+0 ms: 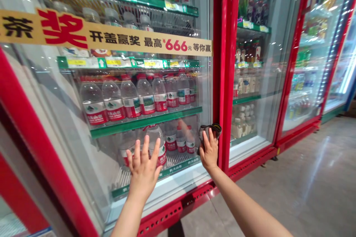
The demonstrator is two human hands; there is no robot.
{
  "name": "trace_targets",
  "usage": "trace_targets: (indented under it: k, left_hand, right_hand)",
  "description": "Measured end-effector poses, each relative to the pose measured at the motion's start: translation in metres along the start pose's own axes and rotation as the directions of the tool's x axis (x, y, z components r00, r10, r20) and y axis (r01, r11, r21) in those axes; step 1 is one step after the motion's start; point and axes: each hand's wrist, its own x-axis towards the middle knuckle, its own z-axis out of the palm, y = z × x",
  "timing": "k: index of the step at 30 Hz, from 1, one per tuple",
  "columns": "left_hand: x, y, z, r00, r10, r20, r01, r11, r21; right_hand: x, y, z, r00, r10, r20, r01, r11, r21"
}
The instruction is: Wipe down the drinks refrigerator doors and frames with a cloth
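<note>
Left hand [143,168] open on cooler glass [65,92], right hand [208,152] holding perhaps a cloth [210,130].

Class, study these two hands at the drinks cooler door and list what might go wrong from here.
The left hand is spread at the glass door, so bare fingers may leave smudges. The dark cloth in the right hand sits by the red door frame and might snag or slip. If the door swings open, the water bottles behind it could possibly topple.
</note>
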Motion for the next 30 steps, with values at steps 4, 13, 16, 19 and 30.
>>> trace_targets:
  k: [4, 13, 16, 19, 30]
  left_hand:
    - [-0.004, -0.005, -0.001, 1.000, 0.005, 0.006, -0.005, 1.000, 0.015]
    - [-0.008, -0.010, -0.004, 0.999, -0.013, 0.035, 0.011, 0.998, 0.059]
    - [-0.012, -0.014, -0.008, 0.999, -0.013, 0.039, 0.010, 0.998, 0.070]
    - [-0.014, -0.021, -0.017, 0.999, -0.023, 0.041, 0.019, 0.996, 0.087]
    - [-0.032, -0.061, -0.050, 0.993, -0.093, 0.067, 0.080, 0.982, 0.172]
  right_hand:
    - [-0.024, 0.007, 0.002, 0.998, -0.048, 0.032, 0.048, 0.999, -0.017]
    - [0.012, -0.061, 0.002, 0.949, -0.295, 0.109, 0.293, 0.956, 0.036]
    - [-0.020, -0.029, -0.005, 0.795, -0.570, 0.209, 0.563, 0.821, 0.098]
    - [-0.014, -0.004, -0.013, 0.816, -0.545, 0.192, 0.544, 0.836, 0.063]
    - [0.005, -0.119, -0.008, 0.779, -0.608, 0.151, 0.593, 0.793, 0.138]
